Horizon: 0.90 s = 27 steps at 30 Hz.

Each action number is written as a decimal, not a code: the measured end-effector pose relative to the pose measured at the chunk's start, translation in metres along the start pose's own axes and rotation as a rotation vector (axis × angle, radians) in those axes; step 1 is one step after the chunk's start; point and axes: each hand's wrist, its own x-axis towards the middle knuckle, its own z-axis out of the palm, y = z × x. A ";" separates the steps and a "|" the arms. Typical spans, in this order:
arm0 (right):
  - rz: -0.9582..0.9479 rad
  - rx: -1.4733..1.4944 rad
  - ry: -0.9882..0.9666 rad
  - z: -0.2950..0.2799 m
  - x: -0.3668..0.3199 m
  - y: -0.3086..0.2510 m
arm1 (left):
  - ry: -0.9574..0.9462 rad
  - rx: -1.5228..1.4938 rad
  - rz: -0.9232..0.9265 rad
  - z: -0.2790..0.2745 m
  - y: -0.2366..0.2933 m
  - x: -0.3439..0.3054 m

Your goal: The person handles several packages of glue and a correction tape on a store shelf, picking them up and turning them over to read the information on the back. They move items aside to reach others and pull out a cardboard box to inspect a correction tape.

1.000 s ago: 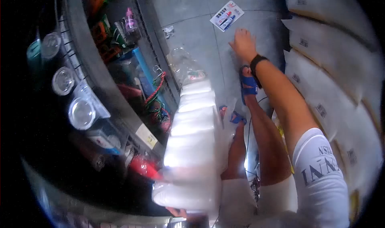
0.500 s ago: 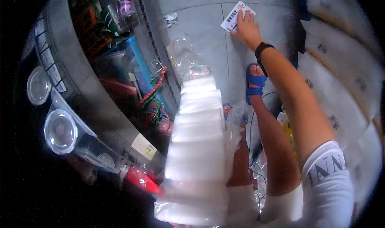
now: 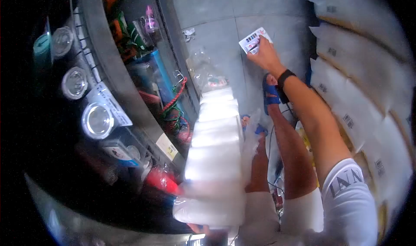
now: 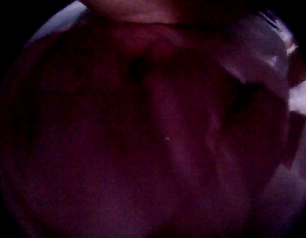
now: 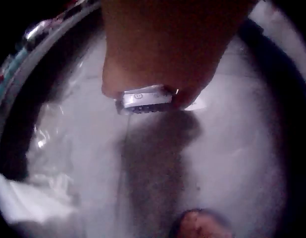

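In the head view, my right hand point(image 3: 266, 55) pinches a white blister card point(image 3: 245, 42) with small tubes on it, above the grey floor. The right wrist view shows the card point(image 5: 148, 99) edge-on beneath the curled fingers, its shadow falling on the floor. A long plastic-wrapped stack of white packs point(image 3: 214, 159) runs up the middle of the head view, along my left side. Fingers of my left hand point(image 3: 197, 228) show under its near end, supporting it; the rest of that hand is hidden. The left wrist view is almost wholly dark.
A shelf point(image 3: 143, 111) stands on the left, with lidded clear containers point(image 3: 98, 120), a red-and-green cord point(image 3: 175, 99) and a pink bottle point(image 3: 150, 21). White sacks point(image 3: 359, 85) are piled on the right. A crumpled scrap point(image 3: 189, 33) lies on the floor near the sandaled foot point(image 3: 271, 92).
My right hand has reached forward to the card on the floor, taken hold of it and lifted it back towards me. The white stack stays at my left side.
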 end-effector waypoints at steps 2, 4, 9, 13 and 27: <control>0.241 0.451 -0.071 -0.020 -0.007 -0.014 | 0.018 -0.004 0.003 0.001 -0.001 0.001; 0.456 0.754 -0.140 -0.060 -0.023 -0.036 | 0.033 -0.005 0.012 0.002 -0.002 0.001; 0.603 1.929 -0.378 -0.178 -0.059 -0.049 | 0.077 0.008 0.022 0.006 -0.010 -0.003; 0.518 2.202 -0.403 -0.257 -0.075 -0.061 | 0.211 -0.070 0.086 0.003 0.014 0.025; -0.002 2.048 -0.480 -0.511 -0.203 -0.212 | 0.233 -0.201 0.013 -0.010 0.039 0.059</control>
